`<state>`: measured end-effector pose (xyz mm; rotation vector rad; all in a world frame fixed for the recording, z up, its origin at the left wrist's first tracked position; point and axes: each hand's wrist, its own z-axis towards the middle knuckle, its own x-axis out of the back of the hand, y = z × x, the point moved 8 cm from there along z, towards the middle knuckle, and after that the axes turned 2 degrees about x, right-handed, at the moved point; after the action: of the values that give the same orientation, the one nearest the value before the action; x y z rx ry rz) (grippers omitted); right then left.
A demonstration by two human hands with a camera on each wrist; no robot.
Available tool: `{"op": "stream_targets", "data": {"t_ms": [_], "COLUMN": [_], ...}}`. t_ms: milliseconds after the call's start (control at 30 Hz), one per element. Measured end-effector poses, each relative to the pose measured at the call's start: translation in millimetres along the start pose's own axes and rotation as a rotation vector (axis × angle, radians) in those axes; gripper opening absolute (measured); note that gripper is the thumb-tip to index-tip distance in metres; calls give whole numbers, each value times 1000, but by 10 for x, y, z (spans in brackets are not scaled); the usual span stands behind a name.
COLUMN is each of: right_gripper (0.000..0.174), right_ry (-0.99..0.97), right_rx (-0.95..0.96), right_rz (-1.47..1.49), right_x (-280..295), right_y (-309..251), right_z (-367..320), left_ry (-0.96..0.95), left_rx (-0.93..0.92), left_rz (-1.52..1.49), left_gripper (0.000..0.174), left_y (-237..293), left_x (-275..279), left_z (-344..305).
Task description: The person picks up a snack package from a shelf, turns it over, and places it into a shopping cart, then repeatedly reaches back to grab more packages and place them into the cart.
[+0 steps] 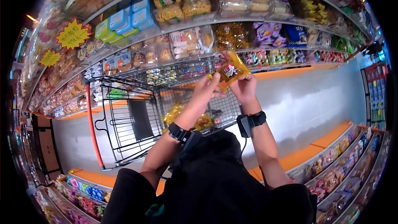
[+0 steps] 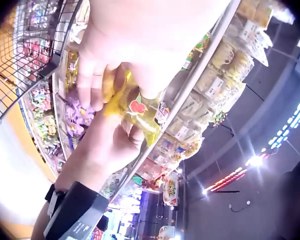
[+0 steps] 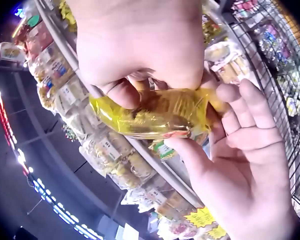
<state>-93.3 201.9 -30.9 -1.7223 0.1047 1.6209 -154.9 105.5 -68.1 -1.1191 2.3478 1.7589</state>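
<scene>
Pinching the shiny gold bag [image 1: 232,69] with left hand [image 1: 205,88] and right hand [image 1: 243,86], up near the wire cart [image 1: 141,118], likely light, slippery and easy to squash, so best held softly by the ends

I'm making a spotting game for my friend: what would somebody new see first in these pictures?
Probably the shiny golden packet, held between the left hand and right hand near the middle of the head view. Next might come the big spiky yellow sign at its upper left. The long red cart handle, left of the hands, stands out too.
</scene>
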Motion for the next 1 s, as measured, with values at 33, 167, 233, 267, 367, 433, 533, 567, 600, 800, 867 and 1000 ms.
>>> {"op": "stream_targets", "data": {"t_ms": [33,167,233,267,367,433,533,567,600,800,867,1000], "right_gripper": [81,60,49,45,29,20,19,20,20,21,22,21], "right_ry": [-16,-61,49,106,237,262,275,282,272,216,205,238], "right_rx": [21,30,23,23,80,112,152,147,149,166,160,129], "right_rz": [-30,-200,-429,-538,-715,-719,-716,-687,-664,-606,-617,-568], "right_x": [32,-158,-134,-124,-87,-129,-381,-379,-426,-705,-703,-432], "right_y": [-104,-504,-626,-669,-860,-948,-1045,-1072,-1089,-1199,-1205,-1169], "right_z": [28,-51,-26,-3,40,43,-34,-45,-52,-27,4,141], "left_ry": [40,151,105,77,57,38,43,36,30,44,40,14], "left_rx": [-68,-374,-434,-399,-369,-389,-471,-497,-523,-658,-661,-549], "left_rz": [0,140,183,166,109,11,66,62,58,145,167,156], "left_gripper": [44,37,36,36,36,33,36,36,37,39,38,35], "left_y": [98,575,722,752,911,952,1153,1210,1263,1588,1613,1493], "left_x": [-43,-172,-302,-362,-529,-604,-760,-804,-842,-976,-972,-913], "left_z": [19,125,169,186,137,161,-6,-43,-78,-239,-238,79]}}
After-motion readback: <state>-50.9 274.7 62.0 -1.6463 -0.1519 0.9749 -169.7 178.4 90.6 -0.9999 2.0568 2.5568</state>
